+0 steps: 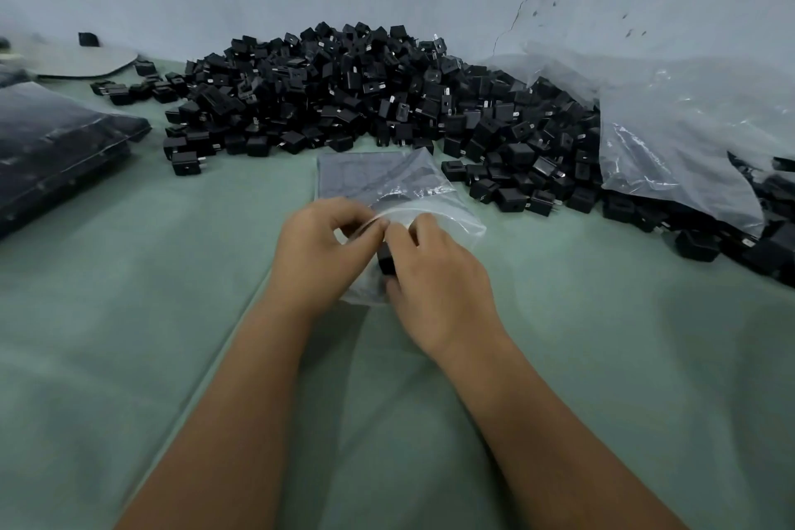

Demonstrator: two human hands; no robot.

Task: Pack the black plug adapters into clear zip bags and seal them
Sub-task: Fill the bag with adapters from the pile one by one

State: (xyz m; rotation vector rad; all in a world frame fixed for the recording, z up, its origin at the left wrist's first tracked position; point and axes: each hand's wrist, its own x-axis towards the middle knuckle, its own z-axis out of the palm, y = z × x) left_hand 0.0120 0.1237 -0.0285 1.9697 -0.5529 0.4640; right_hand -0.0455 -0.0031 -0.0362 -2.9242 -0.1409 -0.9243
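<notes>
A big heap of black plug adapters (pixel 344 95) lies against the wall at the back of the green cloth. Just in front of it sits a flat stack of clear zip bags (pixel 357 174). Both hands meet over one clear zip bag (pixel 434 207) near the middle. My left hand (pixel 320 252) pinches the bag's top edge between thumb and fingertips. My right hand (pixel 434 275) pinches the same edge beside it and covers most of a black adapter (pixel 386 260) that lies under the plastic.
A large crumpled clear plastic bag (pixel 671 129) spills more adapters at the right. A dark filled plastic pack (pixel 56 151) lies at the left edge. A flat grey sheet (pixel 81 60) lies at the back left. Green cloth (pixel 129 314) covers the surface.
</notes>
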